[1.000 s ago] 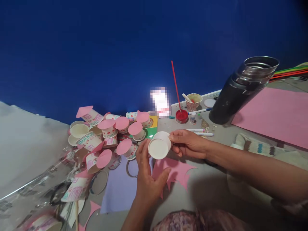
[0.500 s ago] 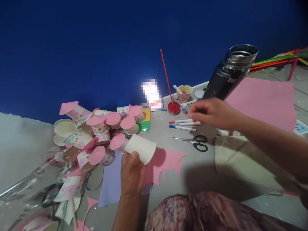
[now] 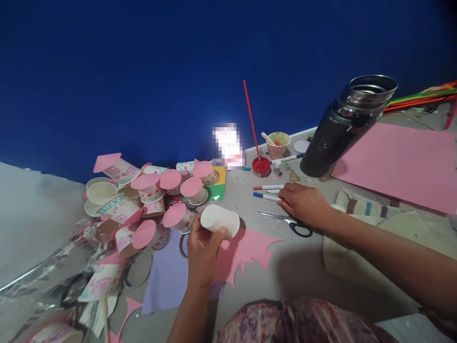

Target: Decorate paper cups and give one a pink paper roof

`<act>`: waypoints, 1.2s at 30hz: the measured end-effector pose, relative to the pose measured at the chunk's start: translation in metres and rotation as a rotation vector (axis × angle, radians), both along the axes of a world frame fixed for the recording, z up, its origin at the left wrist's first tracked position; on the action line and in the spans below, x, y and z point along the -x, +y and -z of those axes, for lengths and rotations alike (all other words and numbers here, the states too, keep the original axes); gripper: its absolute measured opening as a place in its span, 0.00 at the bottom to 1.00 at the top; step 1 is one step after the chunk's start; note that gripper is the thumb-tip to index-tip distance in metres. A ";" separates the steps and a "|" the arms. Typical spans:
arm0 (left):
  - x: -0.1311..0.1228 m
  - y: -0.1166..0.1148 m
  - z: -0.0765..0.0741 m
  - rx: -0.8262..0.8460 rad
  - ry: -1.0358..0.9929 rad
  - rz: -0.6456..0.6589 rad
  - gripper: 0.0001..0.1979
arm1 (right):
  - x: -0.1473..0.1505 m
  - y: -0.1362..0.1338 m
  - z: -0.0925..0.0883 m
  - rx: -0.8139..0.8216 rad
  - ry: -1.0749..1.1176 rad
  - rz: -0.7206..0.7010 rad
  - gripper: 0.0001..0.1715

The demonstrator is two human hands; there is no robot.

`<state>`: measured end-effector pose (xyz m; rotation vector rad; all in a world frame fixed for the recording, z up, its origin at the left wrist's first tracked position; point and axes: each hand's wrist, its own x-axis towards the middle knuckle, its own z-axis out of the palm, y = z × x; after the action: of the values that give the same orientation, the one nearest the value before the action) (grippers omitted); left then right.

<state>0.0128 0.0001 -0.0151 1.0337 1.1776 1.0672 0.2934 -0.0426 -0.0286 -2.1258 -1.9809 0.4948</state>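
My left hand [image 3: 202, 250] grips a plain white paper cup [image 3: 220, 221], held on its side just above the table. Beneath it lies a cut scrap of pink paper [image 3: 246, 250]. My right hand [image 3: 303, 202] is down on the table with its fingers curled over the markers [image 3: 267, 191], touching the blue-capped one; whether it grips one is unclear. Black-handled scissors [image 3: 291, 221] lie just below that hand.
A heap of decorated paper cups with pink paper tops [image 3: 150, 195] fills the left. A red paint pot [image 3: 261, 166] with a red stick, a stained cup [image 3: 278, 144], a dark steel flask [image 3: 346, 126] and a large pink sheet [image 3: 403, 164] stand at the back right. A knitted cloth [image 3: 371, 209] lies right.
My right hand let go of the cup, reached toward the markers and has come down on them. My left hand keeps the cup, now turned on its side.
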 end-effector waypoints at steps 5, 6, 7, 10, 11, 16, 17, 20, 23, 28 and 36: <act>-0.010 0.007 0.006 -0.163 0.318 0.099 0.27 | -0.010 -0.001 -0.003 0.026 0.308 0.083 0.12; -0.013 0.010 0.006 -0.182 0.364 0.121 0.28 | -0.013 -0.002 -0.005 0.051 0.399 0.093 0.14; -0.017 0.012 0.007 -0.191 0.401 0.134 0.28 | -0.016 -0.003 -0.007 0.079 0.494 0.097 0.17; -0.023 0.019 0.012 -0.213 0.463 0.143 0.27 | -0.024 -0.006 -0.011 0.143 0.749 0.078 0.26; -0.024 0.020 0.015 -0.238 0.474 0.139 0.27 | -0.026 -0.006 -0.011 0.151 0.810 0.070 0.29; -0.024 0.023 0.026 -0.354 0.539 0.172 0.25 | -0.026 -0.006 -0.003 0.130 0.914 0.032 0.33; -0.023 0.024 0.027 -0.364 0.552 0.181 0.25 | -0.025 -0.005 -0.001 0.112 0.891 0.031 0.31; -0.022 0.025 0.030 -0.374 0.565 0.179 0.24 | -0.020 -0.005 0.002 0.039 0.732 0.034 0.21; -0.021 0.024 0.032 -0.352 0.535 0.173 0.25 | -0.016 -0.007 0.004 -0.057 0.489 0.017 0.10; -0.019 0.022 0.033 -0.361 0.531 0.194 0.25 | -0.012 -0.011 0.012 -0.136 0.193 -0.065 0.10; -0.019 0.021 0.032 -0.360 0.522 0.223 0.26 | -0.027 -0.006 0.013 -0.212 -0.029 0.027 0.15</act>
<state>0.0322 0.0215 -0.0475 1.7598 1.2600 0.8718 0.3203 -0.0484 -0.0420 -2.0373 -1.9212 0.2385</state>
